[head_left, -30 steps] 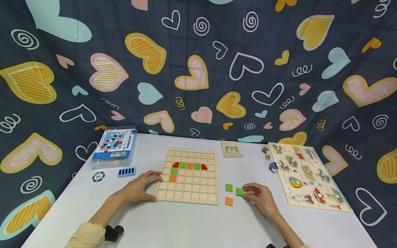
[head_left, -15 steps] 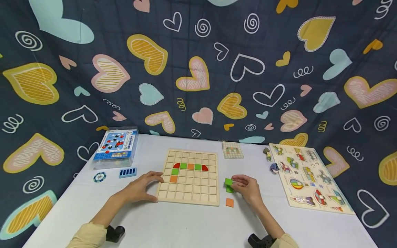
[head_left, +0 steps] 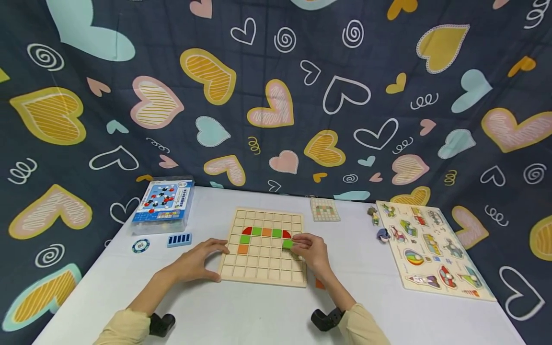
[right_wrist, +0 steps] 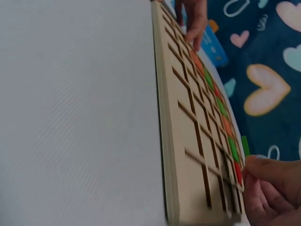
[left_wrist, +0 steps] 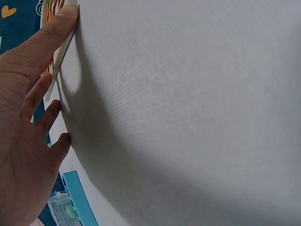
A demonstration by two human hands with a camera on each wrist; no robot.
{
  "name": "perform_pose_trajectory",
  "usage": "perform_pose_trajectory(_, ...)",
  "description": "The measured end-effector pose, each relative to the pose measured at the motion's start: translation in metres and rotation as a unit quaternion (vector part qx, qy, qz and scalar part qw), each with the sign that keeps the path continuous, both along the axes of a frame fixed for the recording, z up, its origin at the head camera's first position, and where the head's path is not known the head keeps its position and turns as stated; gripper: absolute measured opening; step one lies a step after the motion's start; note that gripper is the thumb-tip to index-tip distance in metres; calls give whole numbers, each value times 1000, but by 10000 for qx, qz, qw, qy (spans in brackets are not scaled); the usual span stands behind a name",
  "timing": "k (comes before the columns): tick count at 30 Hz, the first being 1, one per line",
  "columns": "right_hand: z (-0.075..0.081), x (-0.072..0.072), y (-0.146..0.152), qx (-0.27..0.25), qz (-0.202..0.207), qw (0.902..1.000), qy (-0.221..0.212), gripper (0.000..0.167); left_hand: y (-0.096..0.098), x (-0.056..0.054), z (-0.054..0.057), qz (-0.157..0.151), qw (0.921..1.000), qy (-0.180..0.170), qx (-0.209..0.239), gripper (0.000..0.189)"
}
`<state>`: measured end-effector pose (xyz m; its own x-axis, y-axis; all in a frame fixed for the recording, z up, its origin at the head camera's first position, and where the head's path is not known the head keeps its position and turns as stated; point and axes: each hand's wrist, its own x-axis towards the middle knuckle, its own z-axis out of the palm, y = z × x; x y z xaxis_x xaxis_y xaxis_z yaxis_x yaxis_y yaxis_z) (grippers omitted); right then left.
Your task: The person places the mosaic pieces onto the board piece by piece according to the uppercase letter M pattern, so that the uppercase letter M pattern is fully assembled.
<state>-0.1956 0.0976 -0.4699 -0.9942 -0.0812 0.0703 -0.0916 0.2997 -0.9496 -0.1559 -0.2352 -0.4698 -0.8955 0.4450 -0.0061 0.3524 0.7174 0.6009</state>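
Note:
A wooden grid board [head_left: 263,275] lies on the table, with red quarter-round, green and orange square tiles in an arch. Two red tiles [head_left: 286,234] end its top row, and an orange tile [head_left: 243,249] stands lowest on its left side. My right hand [head_left: 315,253] pinches a green square tile [head_left: 287,244] over the board, just below the right red piece. My left hand [head_left: 196,261] rests at the board's left side, thumb by the near corner and fingers at the edge. A loose orange tile [head_left: 319,284] lies partly hidden by my right wrist.
A pattern card [head_left: 325,210] lies behind the board. At right are a picture peg puzzle [head_left: 431,254] and two small figures [head_left: 383,235]. A boxed molecule set [head_left: 163,206], a round chip [head_left: 140,246] and a blue slotted block [head_left: 179,239] sit at left.
My right hand took a green tile from the table's right side, passed it over the other loose green tile, and moved left over the board. My left hand stayed put.

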Motion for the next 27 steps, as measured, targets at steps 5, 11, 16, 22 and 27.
perform_pose_trajectory(5, 0, -8, -21, 292, 210, 9984, 426, 25, 2, 0, 1, -9, 10000, -6, 10, 61)
perform_pose_trajectory(11, 1, -15, -35, 782, 454, 9908, 1007, 23, 4, 0, 2, 65, 10000, -24, -12, 60)
perform_pose_trajectory(16, 1, -16, -39, 1056, 526, 9858, 1195, 22, 3, 0, 3, 55, 10000, 16, -16, 59)
perform_pose_trajectory(22, 0, -18, -41, 1058, 564, 9865, 1116, 23, 1, 1, 3, 44, 10000, 15, 16, 59)
perform_pose_trajectory(27, -1, -19, -46, 903, 625, 9886, 1034, 22, 0, 1, 2, 38, 10000, 0, 37, 59)
